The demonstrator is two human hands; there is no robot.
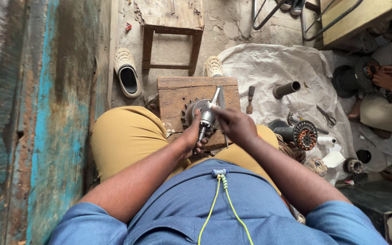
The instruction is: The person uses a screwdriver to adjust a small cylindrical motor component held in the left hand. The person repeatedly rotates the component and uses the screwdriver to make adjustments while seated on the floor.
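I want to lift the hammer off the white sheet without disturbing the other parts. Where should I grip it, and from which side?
Grip the hammer by its wooden handle, near the lower end, coming from above. It lies flat on the white sheet with the handle pointing toward the person, clear of the grey pipe to its right and beside the wooden block, so fingers probably close around it freely.

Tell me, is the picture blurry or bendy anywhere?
Head view: soft daylight, no hard shadows; the metal part shines a little between left hand and right hand; both look sharp; the blue wall at the edge smears and bends, wide-lens style.
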